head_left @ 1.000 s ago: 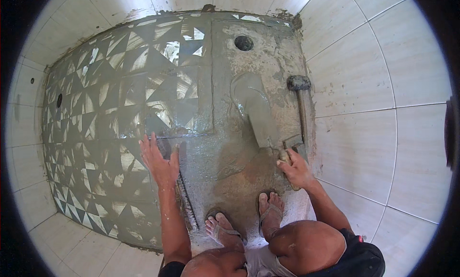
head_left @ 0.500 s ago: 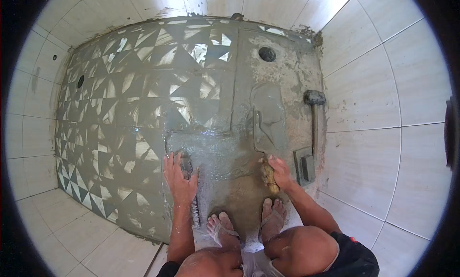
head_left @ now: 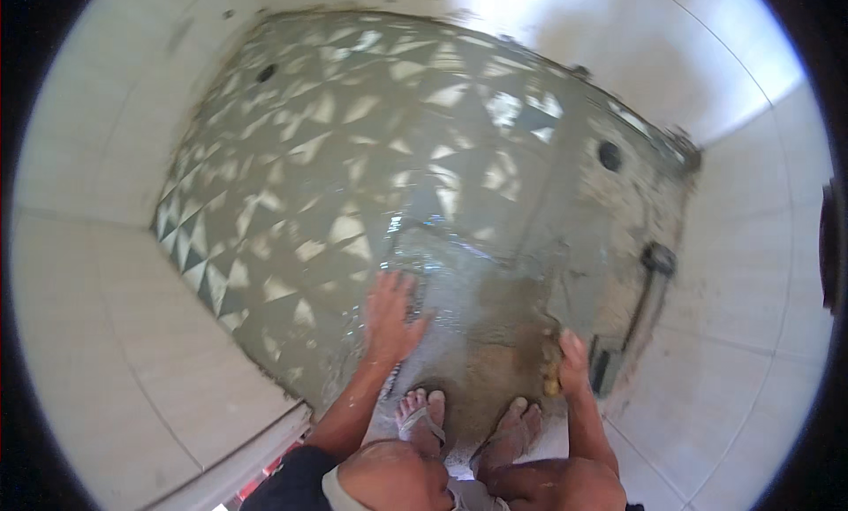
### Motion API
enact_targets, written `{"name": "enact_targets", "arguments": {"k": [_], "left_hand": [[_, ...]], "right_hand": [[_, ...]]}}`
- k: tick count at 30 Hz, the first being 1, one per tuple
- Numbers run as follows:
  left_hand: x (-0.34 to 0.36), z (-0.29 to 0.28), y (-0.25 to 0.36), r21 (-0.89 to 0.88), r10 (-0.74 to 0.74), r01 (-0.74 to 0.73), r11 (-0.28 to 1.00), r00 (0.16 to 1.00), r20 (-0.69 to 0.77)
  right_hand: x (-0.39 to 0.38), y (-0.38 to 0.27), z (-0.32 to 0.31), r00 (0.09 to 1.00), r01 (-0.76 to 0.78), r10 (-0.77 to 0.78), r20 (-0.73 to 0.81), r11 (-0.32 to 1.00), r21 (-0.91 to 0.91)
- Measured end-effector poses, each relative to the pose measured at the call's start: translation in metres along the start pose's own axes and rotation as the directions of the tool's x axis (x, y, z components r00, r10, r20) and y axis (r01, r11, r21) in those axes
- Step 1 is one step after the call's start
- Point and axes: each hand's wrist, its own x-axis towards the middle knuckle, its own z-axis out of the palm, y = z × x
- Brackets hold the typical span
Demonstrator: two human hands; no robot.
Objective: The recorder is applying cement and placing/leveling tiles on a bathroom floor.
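My left hand [head_left: 389, 321] is low over the wet cement bed, fingers stretched and thumb apart. Beneath and beside it runs a narrow dark strip with a toothed-looking edge [head_left: 390, 383]; what this belongs to is hidden. To the right, my right hand [head_left: 574, 361] closes at the yellowish handle of a trowel [head_left: 552, 383], whose thin metal shank leads up to the grey mortar [head_left: 583, 290]. Blur hides how far the fingers wrap round it. Cement-smeared patterned tiles [head_left: 344, 171] cover the floor ahead and to the left of my hands.
A mallet with a dark head [head_left: 658, 258] lies along the right wall, and a grey rectangular block [head_left: 607, 367] lies nearer me. A round drain hole [head_left: 609, 156] sits in the rough strip at the far right. Pale wall tiles [head_left: 733, 246] enclose the floor. My sandalled feet stand between my hands.
The whole view has turned and shifted, so the floor appears tilted and further right. My hands stay in about the same places on the floor, the right still at the trowel handle.
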Motion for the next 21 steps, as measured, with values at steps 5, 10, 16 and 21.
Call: {"name": "enact_targets", "arguments": {"k": [5, 10, 16, 21], "left_hand": [[-0.011, -0.011, -0.017, 0.027, -0.041, 0.042, 0.999, 0.999, -0.034], [-0.002, -0.001, -0.001, 0.012, -0.042, 0.042, 0.999, 0.999, -0.017], [-0.003, -0.005, -0.016, 0.027, -0.002, 0.005, 1.000, 0.995, -0.104], [0.002, -0.009, -0.014, 0.023, -0.014, 0.016, 1.000, 0.996, -0.088]], "right_hand": [[-0.009, 0.009, 0.012, 0.933, -0.350, 0.331, 0.139, 0.923, 0.157], [-0.016, 0.031, -0.004, 0.966, -0.220, 0.217, 0.138, 0.975, 0.007], [-0.021, -0.025, 0.017, 0.984, -0.087, 0.110, 0.138, 0.983, -0.163], [-0.032, -0.013, 0.019, 0.978, -0.163, 0.143, 0.149, 0.977, 0.135]]}}
